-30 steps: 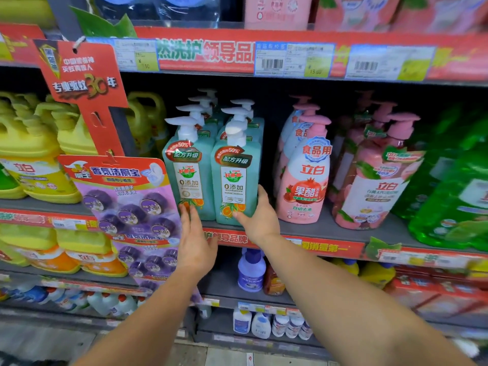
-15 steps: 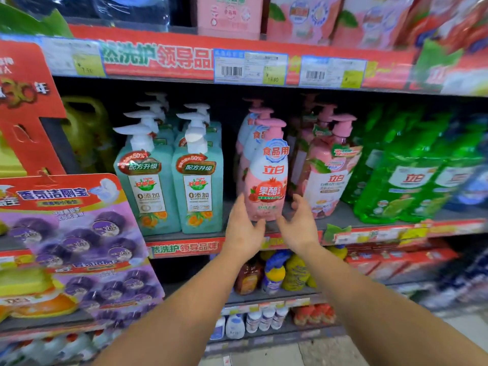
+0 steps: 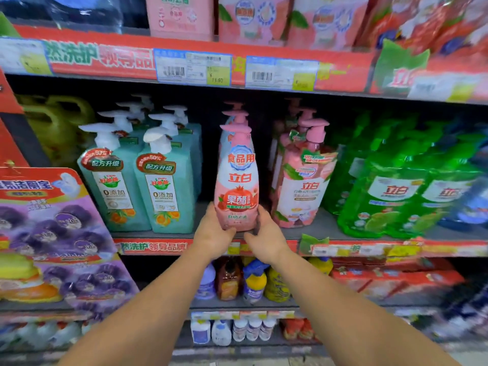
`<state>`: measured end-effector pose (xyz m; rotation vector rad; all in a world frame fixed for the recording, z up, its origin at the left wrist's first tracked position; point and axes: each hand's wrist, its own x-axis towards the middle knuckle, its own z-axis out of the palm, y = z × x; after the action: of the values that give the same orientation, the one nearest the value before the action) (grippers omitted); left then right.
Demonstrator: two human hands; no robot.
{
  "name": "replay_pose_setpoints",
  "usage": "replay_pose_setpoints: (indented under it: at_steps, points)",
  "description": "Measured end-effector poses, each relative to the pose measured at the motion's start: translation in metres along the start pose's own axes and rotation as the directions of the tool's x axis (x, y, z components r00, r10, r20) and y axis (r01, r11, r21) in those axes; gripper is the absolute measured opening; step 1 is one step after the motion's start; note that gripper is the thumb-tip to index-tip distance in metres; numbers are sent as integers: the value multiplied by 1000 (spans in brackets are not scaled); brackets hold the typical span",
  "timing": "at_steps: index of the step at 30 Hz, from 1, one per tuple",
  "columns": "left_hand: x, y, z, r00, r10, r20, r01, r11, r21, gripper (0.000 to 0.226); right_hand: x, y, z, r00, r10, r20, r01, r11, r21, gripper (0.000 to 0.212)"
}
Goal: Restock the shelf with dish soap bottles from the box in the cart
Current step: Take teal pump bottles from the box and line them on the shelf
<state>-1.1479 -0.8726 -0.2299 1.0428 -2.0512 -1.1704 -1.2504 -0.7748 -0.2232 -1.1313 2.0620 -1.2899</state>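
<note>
I've got both hands, left hand [image 3: 214, 231] and right hand [image 3: 265, 237], cupping the pink bottle [image 3: 237, 186] low at its base (full, top-heavy, slick plastic), so I'd grip firmly there.

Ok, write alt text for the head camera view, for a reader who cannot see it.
Two bare hands, left hand and right hand, grip the base of a pink pump bottle standing at the front edge of a store shelf. Teal pump bottles stand to its left; more pink bottles and green refill pouches stand to its right.
</note>
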Motion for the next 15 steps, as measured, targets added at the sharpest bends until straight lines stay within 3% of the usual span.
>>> replay_pose_setpoints:
  at_steps: [3, 5, 6, 9, 12, 15]
  points:
    - [-12, 17, 14, 965, 12, -263, 19, 993, 113, 63, -12, -1, -28, 985, -6, -175, -3, 999, -47, 45]
    - [-29, 36, 28, 870, 119, -478, -34, 983, 181, 57, -17, 5, -53, 925, 47, -378, -66, 997, -37, 34]
    - [-37, 47, 38, 844, 181, -505, -95, 977, 191, 53, -18, 9, -66, 889, 59, -453, -78, 997, -23, 33]
    - [-49, 79, 72, 924, 235, -301, -209, 971, 117, 51, -5, 26, -99, 874, 77, -479, -90, 996, -3, 50]
    - [-35, 107, 94, 995, 96, -18, -97, 994, -51, 71, 9, 35, -119, 963, 160, -216, -161, 987, 13, 75]
    - [-18, 118, 103, 995, 37, 94, -27, 994, -105, 65, 12, 39, -135, 985, 150, -90, -153, 988, -27, 64]
